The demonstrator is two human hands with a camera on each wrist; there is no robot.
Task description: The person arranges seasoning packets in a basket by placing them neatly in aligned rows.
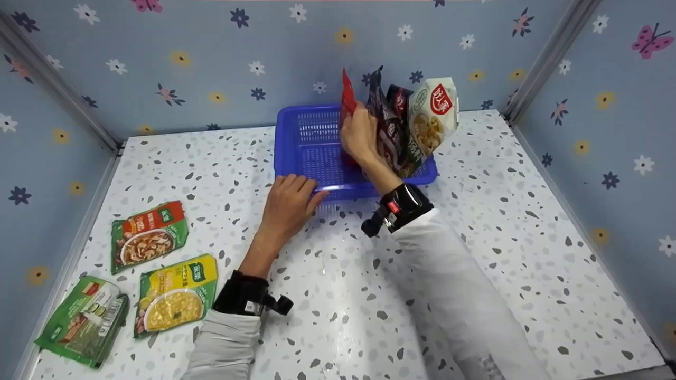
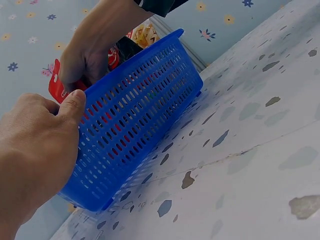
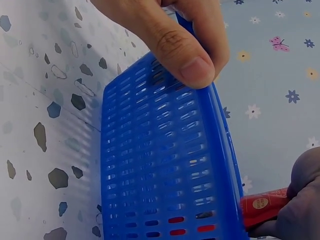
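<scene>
A blue plastic basket (image 1: 311, 153) with slotted sides stands at the back of the table. My left hand (image 1: 289, 205) grips its front rim near the left corner, thumb on the outer wall and fingers over the edge, as the right wrist view shows. Inside the basket, my right hand (image 1: 360, 132) holds a red packet (image 1: 347, 95) that stands upright. To the right of that hand, dark food packets (image 1: 388, 126) and a white-and-green packet (image 1: 429, 119) lean in the basket. The lower part of the red packet is hidden by the hand and the basket wall.
On the left of the speckled table (image 1: 338, 295) lie a red-and-green pouch (image 1: 150, 235), a yellow-and-green pouch (image 1: 177, 295) and a green pouch (image 1: 84, 322), this one with a barcode facing up. Flower-patterned panels (image 1: 211, 58) rise behind and on both sides.
</scene>
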